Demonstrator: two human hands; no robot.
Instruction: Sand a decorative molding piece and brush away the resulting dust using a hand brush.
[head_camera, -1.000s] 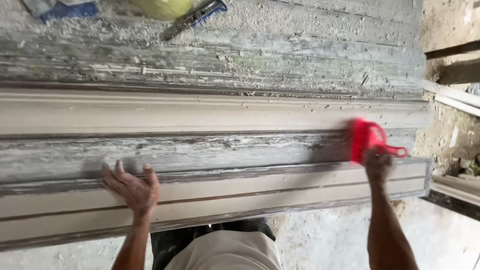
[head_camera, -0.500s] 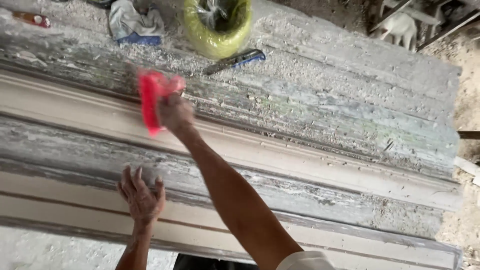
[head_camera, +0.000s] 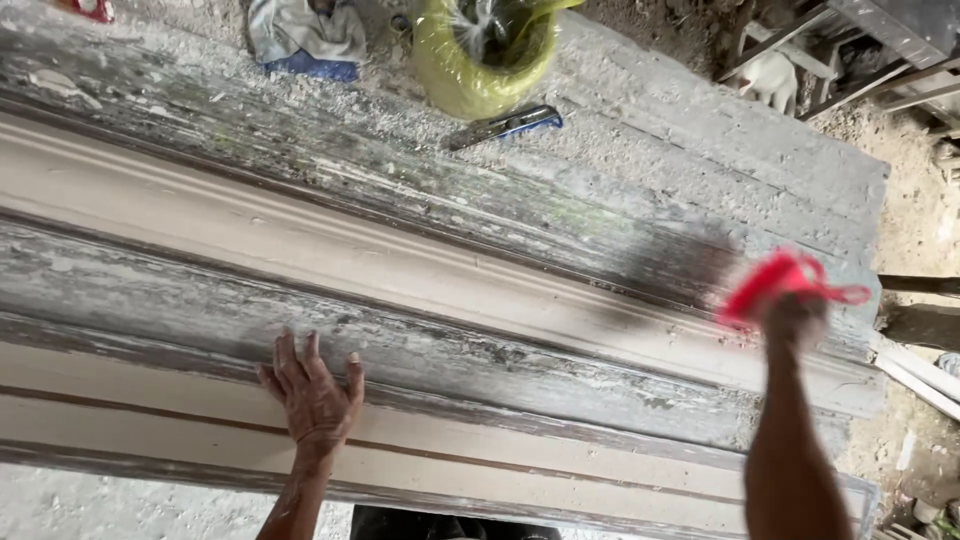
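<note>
Two bare hands work over a long moulded slab (head_camera: 420, 270) of pale, dusty plaster or cement: the left hand (head_camera: 315, 395) lies flat with fingers spread on the near ledge, and far to its right the right hand (head_camera: 795, 315) is clenched round the handle of a blurred red brush (head_camera: 775, 280) held over the slab's end. Beyond the left hand lie a grey rag (head_camera: 305, 35), a yellow-green bag (head_camera: 480, 55) and a blue-handled tool (head_camera: 505, 125). The slab looks heavy, stiff and brittle at its thin edges, best gripped under its thick base; the brush seems light and easy by its handle.

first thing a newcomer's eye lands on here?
The blurred bright red tool gripped in the right hand, raised at the right end of the long moulded grey slab. Next, the left hand pressed flat on the slab's near edge, and the yellow-green sack at the top.
</note>
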